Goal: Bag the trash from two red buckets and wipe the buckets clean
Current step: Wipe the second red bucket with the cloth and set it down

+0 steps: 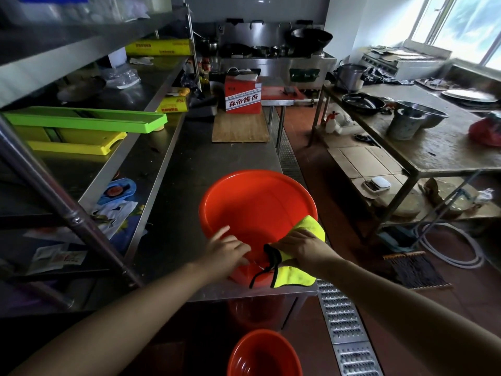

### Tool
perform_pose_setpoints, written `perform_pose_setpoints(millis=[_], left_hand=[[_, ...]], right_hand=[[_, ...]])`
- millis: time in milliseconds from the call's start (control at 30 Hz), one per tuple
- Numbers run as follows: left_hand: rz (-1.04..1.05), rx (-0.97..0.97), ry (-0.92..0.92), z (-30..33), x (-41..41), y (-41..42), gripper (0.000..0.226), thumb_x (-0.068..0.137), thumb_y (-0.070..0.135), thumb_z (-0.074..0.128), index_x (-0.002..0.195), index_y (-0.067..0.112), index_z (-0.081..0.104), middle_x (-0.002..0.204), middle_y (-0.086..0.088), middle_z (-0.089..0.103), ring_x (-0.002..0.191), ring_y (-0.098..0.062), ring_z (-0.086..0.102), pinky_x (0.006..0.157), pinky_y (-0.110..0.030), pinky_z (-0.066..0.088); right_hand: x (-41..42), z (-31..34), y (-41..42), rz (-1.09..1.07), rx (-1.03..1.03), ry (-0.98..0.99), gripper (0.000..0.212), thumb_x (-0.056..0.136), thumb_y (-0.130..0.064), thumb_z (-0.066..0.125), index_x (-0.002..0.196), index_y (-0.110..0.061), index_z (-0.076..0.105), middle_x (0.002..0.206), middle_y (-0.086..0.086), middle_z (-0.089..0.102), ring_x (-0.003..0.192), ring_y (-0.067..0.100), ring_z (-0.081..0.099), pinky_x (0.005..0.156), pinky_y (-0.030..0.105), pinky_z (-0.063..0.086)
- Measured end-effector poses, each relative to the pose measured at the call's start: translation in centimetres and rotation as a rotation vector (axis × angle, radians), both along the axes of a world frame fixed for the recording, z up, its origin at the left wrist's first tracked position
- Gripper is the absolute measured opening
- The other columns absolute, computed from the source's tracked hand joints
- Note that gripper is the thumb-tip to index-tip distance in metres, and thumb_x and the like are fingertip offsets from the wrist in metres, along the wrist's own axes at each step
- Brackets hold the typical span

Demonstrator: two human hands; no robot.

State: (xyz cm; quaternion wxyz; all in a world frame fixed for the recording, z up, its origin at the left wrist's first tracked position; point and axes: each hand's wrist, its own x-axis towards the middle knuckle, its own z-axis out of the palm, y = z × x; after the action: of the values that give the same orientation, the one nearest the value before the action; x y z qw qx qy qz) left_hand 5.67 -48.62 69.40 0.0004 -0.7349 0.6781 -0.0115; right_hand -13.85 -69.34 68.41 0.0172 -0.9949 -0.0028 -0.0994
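A red bucket (252, 202) stands tilted toward me at the near end of the steel counter (195, 169). It looks empty inside. My left hand (226, 249) grips its near rim, index finger stretched along the rim. My right hand (296, 246) presses a yellow cloth with black trim (295, 275) over the rim's right side, fingers curled on it. The cloth hangs down the outside of the bucket. A second red bucket (264, 354) sits on the floor below, at the bottom of the view.
A red box (243, 96) and a wooden board (240, 127) lie farther along the counter. Green and yellow trays (86, 120) fill the left shelf. A metal floor drain grate (341, 321) runs on the right. A second table (433, 147) with pots stands to the right.
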Motion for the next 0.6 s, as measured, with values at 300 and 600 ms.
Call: perform_pose_setpoints(millis=[300, 600], left_hand=[[-0.014, 0.167, -0.089, 1.7, 2.4, -2.2, 0.051, 0.094, 0.053, 0.043, 0.139, 0.028, 0.045, 0.142, 0.008, 0.050, 0.141, -0.015, 0.034, 0.119, -0.056, -0.002], [0.073, 0.144, -0.091, 1.3, 4.2, -2.4, 0.037, 0.099, 0.028, 0.047, 0.136, 0.032, 0.049, 0.138, 0.012, 0.053, 0.136, -0.013, 0.038, 0.120, -0.050, 0.007]], right_hand=[[1.3, 1.1, -2.8, -0.133, 0.037, 0.205, 0.063, 0.089, -0.063, 0.057, 0.142, -0.029, 0.055, 0.138, -0.005, 0.061, 0.136, 0.020, 0.047, 0.117, 0.035, 0.027], [0.7, 1.2, -3.4, -0.121, 0.092, 0.174, 0.061, 0.087, -0.058, 0.063, 0.137, -0.024, 0.061, 0.130, -0.001, 0.066, 0.129, 0.023, 0.054, 0.114, 0.039, 0.035]])
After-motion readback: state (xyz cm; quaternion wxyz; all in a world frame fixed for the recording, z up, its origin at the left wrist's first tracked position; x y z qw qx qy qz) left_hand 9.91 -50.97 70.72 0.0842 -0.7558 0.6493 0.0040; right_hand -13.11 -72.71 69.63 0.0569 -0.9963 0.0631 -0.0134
